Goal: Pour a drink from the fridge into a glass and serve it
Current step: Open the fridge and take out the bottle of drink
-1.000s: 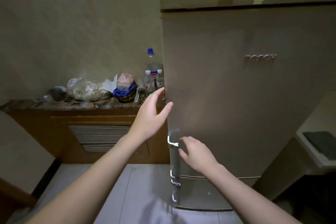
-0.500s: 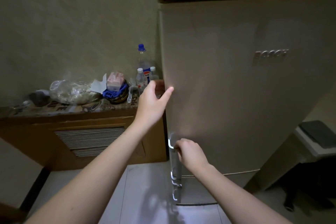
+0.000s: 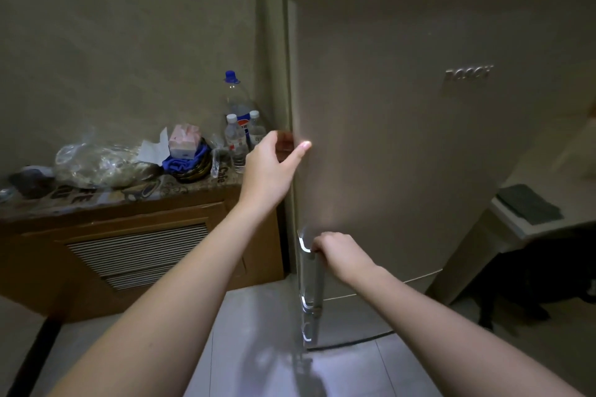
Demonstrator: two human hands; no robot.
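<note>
Now the right hand (image 3: 342, 256) has closed its grip around the silver handle (image 3: 309, 271) at the lower left edge of the fridge door (image 3: 403, 138), where a second ago its fingers were only reaching for it. The left hand (image 3: 269, 167) has moved in too: it sits spread, holding nothing, at the door's left edge, thumb tip against the front face and fingers curling round the side. The door itself looks just barely cracked, with a thin dark line showing along its top edge; I judge the pull has only begun. The drink that the task calls for must be inside the fridge, hidden behind the door, and no glass is anywhere in sight, so the job is at its very first step. On the counter (image 3: 106, 200) to the left stand a tall blue-capped bottle (image 3: 233, 97) and two small white-capped bottles (image 3: 235, 142), well clear of the door's swing as far as I can tell, beside a clear plastic bag (image 3: 93, 166) and a pink tissue pack (image 3: 183, 140). The next thing needed is a firm pull on the handle, the left hand helping to draw the edge open.
</note>
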